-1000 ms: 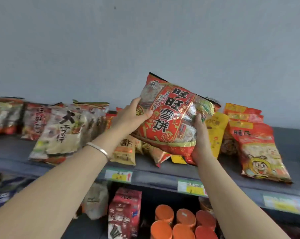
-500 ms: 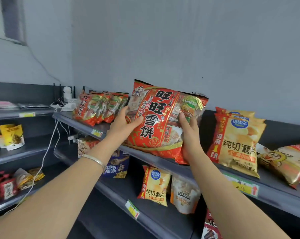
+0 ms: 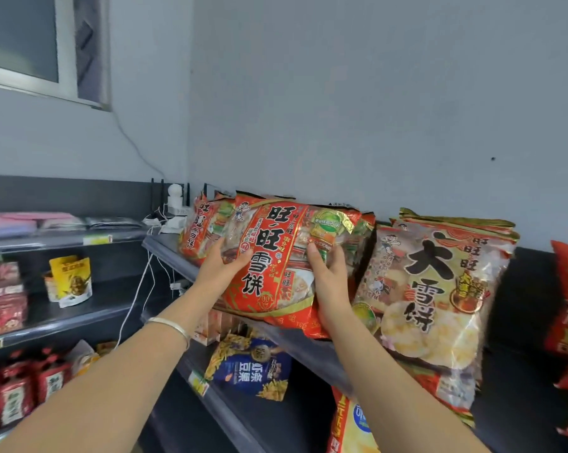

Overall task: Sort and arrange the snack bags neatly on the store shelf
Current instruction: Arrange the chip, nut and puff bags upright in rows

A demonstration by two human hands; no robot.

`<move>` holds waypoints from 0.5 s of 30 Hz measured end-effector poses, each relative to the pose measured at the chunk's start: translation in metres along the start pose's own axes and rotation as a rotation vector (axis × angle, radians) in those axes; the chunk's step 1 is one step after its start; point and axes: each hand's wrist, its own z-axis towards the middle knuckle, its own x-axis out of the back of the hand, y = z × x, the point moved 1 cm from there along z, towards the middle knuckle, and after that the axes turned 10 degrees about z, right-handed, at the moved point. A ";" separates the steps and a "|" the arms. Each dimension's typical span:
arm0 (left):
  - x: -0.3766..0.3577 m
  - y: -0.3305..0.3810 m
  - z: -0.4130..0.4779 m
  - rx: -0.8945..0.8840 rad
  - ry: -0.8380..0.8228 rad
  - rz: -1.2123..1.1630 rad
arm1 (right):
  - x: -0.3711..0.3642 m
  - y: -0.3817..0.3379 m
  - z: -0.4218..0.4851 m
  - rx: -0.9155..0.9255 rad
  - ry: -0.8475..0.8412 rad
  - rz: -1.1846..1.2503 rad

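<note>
The red bag has been carried left along the shelf, from the mixed pile to the matching red bags, so it looks nearly sorted. It leans at the shelf's front edge, between them and the pale bags. The left hand and right hand grip its sides, fingers curled behind, thumbs in front

Red snack bag, gripped by left hand and right hand: 旺旺雪饼
Pale snack bag, just right of right hand: 旺旺大雪饼
Blue snack bag, below left hand: 虾条豆果
</note>
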 end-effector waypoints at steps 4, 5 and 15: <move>-0.015 -0.011 0.048 -0.028 0.031 0.033 | -0.001 0.025 0.048 0.055 0.023 -0.052; -0.019 -0.014 0.059 -0.021 0.035 0.041 | 0.000 0.032 0.057 0.062 0.034 -0.074; -0.071 -0.055 0.176 0.034 -0.145 0.108 | 0.018 0.084 0.135 0.109 0.391 -0.518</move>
